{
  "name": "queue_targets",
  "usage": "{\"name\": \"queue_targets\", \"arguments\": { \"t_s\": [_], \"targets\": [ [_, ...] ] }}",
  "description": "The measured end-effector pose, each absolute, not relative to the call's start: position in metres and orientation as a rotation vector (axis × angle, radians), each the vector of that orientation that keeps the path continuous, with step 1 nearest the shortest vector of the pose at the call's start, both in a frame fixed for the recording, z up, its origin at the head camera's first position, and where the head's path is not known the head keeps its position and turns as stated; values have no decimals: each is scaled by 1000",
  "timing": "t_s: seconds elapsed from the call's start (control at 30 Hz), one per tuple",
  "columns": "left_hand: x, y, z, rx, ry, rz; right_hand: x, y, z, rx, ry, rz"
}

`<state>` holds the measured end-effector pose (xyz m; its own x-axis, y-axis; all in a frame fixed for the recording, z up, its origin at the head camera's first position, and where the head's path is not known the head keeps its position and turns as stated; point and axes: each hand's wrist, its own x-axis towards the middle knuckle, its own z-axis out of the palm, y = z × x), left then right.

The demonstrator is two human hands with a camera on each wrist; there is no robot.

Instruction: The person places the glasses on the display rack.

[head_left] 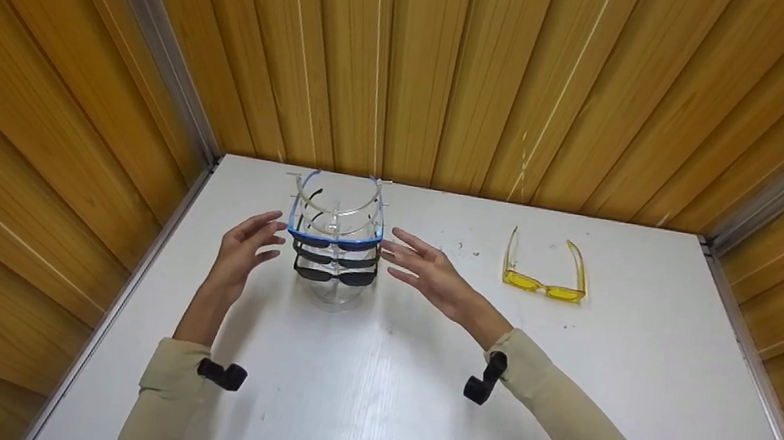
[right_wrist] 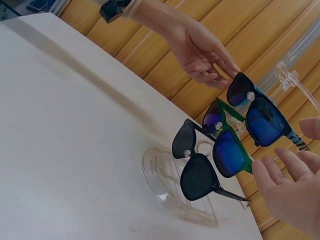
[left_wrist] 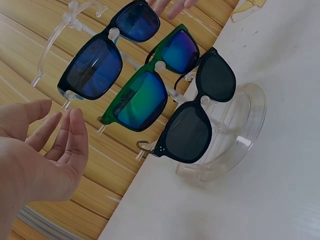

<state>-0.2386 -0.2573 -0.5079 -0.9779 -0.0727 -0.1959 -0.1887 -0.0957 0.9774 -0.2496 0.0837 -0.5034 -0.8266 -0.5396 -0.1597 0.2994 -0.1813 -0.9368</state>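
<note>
A clear plastic display stand [left_wrist: 252, 117] bears sunglasses one above another. On top are the blue-framed sunglasses [left_wrist: 95, 67], below them the green-framed pair [left_wrist: 142, 100], and lowest the black pair [left_wrist: 189, 130]. My left hand [head_left: 241, 251] is beside the left end of the blue pair, its fingers loosely bent and holding nothing. On the other side my right hand [head_left: 433, 276] reaches in with fingers extended, their tips right at the frames' right edge. Above the blue pair, the stand's top arm [left_wrist: 50, 47] carries no glasses.
Yellow sunglasses [head_left: 544, 287] with yellow lenses lie on the white table [head_left: 370, 409] to the right, their temples unfolded. Wood-patterned panels [head_left: 424, 69] rise behind the table and along both sides. A metal corner post [head_left: 161, 46] stands at the back left.
</note>
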Motion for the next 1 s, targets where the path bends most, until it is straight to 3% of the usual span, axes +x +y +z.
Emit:
{"name": "queue_targets", "arguments": {
  "t_s": [0.53,1.0],
  "targets": [
    [-191,-250,-521,-252,2140,2058,-228,166,-522,-292,1595,-1972],
    [-181,-207,-537,-77,2051,1964,-219,238,-542,-230,1633,-1985]
  ]
}}
